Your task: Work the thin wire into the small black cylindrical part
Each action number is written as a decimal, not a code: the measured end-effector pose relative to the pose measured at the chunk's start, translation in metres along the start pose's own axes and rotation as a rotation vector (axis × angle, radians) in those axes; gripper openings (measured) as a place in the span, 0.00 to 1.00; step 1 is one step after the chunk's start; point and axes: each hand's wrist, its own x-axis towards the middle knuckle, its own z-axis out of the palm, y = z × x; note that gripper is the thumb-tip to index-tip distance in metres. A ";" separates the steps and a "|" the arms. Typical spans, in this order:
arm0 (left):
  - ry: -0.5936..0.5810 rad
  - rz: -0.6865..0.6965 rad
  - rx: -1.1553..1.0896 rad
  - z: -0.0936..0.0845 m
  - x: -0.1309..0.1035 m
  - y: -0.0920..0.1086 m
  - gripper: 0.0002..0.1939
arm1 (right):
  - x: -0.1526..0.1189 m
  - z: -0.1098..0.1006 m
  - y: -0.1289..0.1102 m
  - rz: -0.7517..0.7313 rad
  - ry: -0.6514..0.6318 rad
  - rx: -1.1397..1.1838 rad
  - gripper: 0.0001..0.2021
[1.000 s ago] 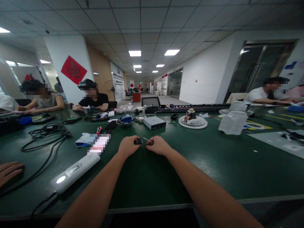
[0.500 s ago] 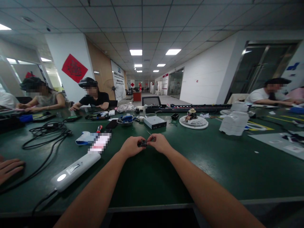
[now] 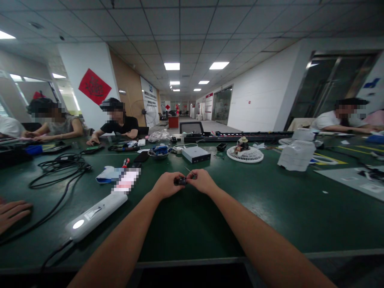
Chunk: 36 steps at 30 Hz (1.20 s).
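Over the middle of the green table, my left hand [image 3: 168, 185] is closed around a small dark, rounded part [image 3: 180, 181] with a shiny surface. Its exact kind is too small to tell. My right hand [image 3: 201, 181] meets it from the right, thumb and fingers pinched against the part's right end. A thin metal rod [image 3: 189, 171] sticks up and to the left from the right fingers. Whether the rod joins the dark part is hidden by the fingers. Just beyond both hands sits a grey box-shaped drive [image 3: 195, 154].
A white lamp-like device [image 3: 96, 218] with a cable lies left, near a black cable coil [image 3: 64, 168] and a red-handled tool [image 3: 126, 162]. A white fan grille [image 3: 245, 155] and a white plastic housing [image 3: 297, 154] stand right. Another person's hand [image 3: 13, 214] rests at the left edge.
Almost nothing differs. Both hands keep their hold at the same place, and the thin rod has tipped very slightly to the left.
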 end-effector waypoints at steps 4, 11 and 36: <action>0.007 0.039 -0.012 0.000 -0.001 0.001 0.14 | -0.002 0.000 0.001 -0.010 -0.016 -0.006 0.10; 0.052 0.038 -0.061 -0.001 -0.001 0.003 0.17 | -0.006 0.004 -0.005 -0.036 -0.078 -0.019 0.10; -0.044 -0.127 0.155 -0.001 0.001 -0.001 0.17 | -0.007 -0.015 -0.005 -0.012 -0.090 -0.271 0.08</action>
